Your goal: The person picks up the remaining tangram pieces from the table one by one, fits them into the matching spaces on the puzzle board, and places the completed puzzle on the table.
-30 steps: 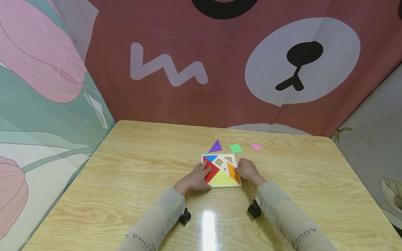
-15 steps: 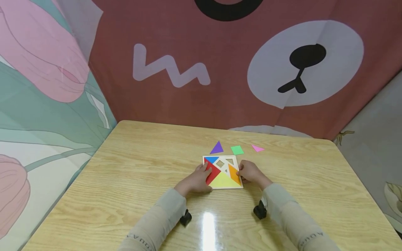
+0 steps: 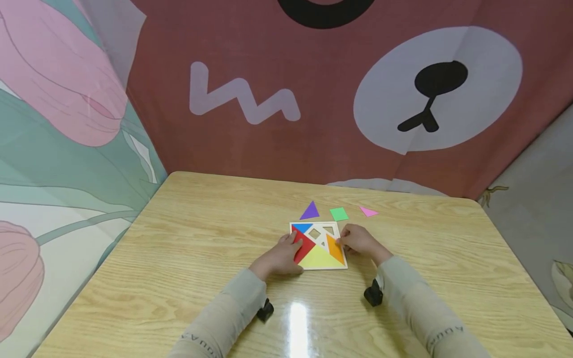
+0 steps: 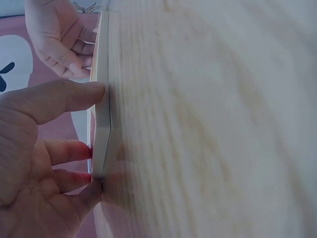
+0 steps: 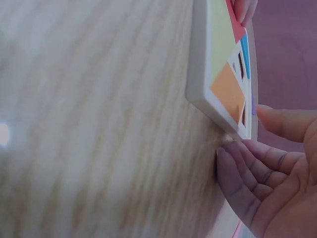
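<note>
A tangram board [image 3: 322, 236] with a pale frame lies on the table. Red [image 3: 304, 246], yellow [image 3: 320, 258], orange [image 3: 334, 248] and blue [image 3: 302, 227] pieces sit in it, with cut-out holes showing at its upper right. My left hand [image 3: 279, 256] grips the near left corner, thumb on the front edge and fingers over the red piece. Beside the right edge is my right hand [image 3: 360, 241]; in the right wrist view its loosely bent fingers [image 5: 233, 173] are right at the board's corner, the thumb apart from them with nothing between.
Behind the board lie a purple triangle [image 3: 311, 211], a green four-sided piece [image 3: 339, 214] and a pink triangle [image 3: 368, 212]. The wooden table [image 3: 179, 248] ends at a cloth printed with a bear face [image 3: 313, 149].
My right hand has drawn slightly back from the orange piece toward the right edge, its wrist swinging outward. The left hand keeps its hold. The head view has shifted a little.
</note>
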`<state>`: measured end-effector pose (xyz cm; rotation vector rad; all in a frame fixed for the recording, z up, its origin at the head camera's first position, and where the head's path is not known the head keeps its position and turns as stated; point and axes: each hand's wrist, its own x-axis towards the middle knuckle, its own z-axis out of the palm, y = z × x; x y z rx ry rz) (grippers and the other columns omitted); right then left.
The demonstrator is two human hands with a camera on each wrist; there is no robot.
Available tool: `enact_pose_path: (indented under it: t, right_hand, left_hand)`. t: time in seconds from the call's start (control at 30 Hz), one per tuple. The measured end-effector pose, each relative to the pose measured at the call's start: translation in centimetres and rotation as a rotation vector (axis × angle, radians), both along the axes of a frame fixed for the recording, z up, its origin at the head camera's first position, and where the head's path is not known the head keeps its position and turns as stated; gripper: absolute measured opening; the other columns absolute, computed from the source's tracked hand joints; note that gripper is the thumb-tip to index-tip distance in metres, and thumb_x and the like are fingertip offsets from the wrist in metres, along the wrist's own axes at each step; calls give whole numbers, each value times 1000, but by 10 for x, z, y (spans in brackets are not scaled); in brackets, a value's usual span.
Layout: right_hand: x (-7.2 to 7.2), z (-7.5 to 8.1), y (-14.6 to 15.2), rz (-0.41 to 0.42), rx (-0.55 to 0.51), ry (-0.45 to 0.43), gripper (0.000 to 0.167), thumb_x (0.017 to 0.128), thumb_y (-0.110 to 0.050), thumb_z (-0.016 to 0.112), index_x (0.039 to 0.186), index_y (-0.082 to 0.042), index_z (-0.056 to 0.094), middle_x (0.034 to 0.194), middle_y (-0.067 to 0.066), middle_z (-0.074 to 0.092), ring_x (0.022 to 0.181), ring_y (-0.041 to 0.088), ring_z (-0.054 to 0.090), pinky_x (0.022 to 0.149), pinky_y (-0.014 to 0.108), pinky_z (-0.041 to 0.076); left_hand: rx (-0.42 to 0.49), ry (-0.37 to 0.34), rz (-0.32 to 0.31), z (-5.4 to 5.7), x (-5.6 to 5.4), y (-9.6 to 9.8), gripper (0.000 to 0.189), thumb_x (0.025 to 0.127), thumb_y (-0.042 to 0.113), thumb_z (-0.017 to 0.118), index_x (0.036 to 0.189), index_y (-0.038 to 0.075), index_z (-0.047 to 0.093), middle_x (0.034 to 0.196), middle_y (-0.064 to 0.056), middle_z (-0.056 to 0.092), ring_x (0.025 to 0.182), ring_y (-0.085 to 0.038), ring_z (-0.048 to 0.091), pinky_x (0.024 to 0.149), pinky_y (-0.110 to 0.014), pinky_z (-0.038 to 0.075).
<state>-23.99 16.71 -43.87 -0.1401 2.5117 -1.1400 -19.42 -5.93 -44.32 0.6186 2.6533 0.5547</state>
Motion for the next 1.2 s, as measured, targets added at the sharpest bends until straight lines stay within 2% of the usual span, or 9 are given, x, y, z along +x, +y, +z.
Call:
enact_pose_path:
  t: [0.2, 0.3, 0.4, 0.53, 0.73, 0.97, 1.2]
  right_hand:
    - [-7, 3, 2, 25, 40, 66, 12, 81, -8, 56, 81, 2, 51, 61, 8, 48, 53, 15, 43, 48, 25, 37]
    - [-11, 3, 3, 10, 59, 77, 12, 80, -9, 56, 82, 2, 52, 62, 8, 49, 52, 16, 44, 48, 26, 38]
    - [-14, 3, 4, -7, 76, 110, 12, 80, -9, 56, 83, 3, 53, 69, 8, 52, 58, 17, 47, 51, 27, 41]
    - [-17, 2, 5, -10, 115, 198, 13, 80, -9, 55, 84, 3, 55, 78, 10, 55, 68, 20, 49, 59, 30, 42]
    - [-20, 1, 8, -40, 117, 262, 17, 81, -11, 56, 86, 5, 53, 80, 13, 56, 72, 23, 51, 63, 33, 42]
    - [-26, 2, 5, -74, 100, 247, 18, 82, -12, 55, 86, 5, 48, 73, 12, 53, 61, 20, 45, 54, 30, 37]
    - [-35, 0, 2, -83, 187, 227, 25, 80, -17, 58, 88, 5, 48, 66, 8, 52, 63, 20, 45, 56, 29, 36]
  left_hand:
    - [-12, 15, -2, 0, 0, 2, 74, 73, 30, 64, 133, 3, 31, 141, -15, 15, 127, -29, 12, 97, -36, 25]
    - [-13, 5, 5, 1, 1, 3, 74, 72, 31, 64, 133, 4, 32, 141, -14, 15, 126, -28, 13, 96, -36, 26]
    - [-12, 3, 9, 1, 1, 3, 75, 72, 31, 65, 133, 4, 32, 141, -14, 15, 127, -28, 13, 96, -36, 26]
    - [-12, 5, 11, 0, -1, 3, 75, 72, 31, 65, 134, 5, 31, 141, -13, 15, 127, -27, 13, 96, -36, 27]
    - [-16, 8, 6, -1, -2, 3, 76, 72, 32, 65, 134, 6, 31, 141, -13, 14, 127, -28, 13, 96, -36, 27]
    - [-27, 0, 13, 1, -3, 3, 75, 72, 31, 64, 134, 6, 30, 142, -12, 14, 126, -26, 13, 95, -35, 28]
    - [-14, -10, 10, 0, -2, 1, 75, 72, 30, 65, 134, 5, 31, 141, -14, 14, 126, -27, 13, 96, -36, 27]
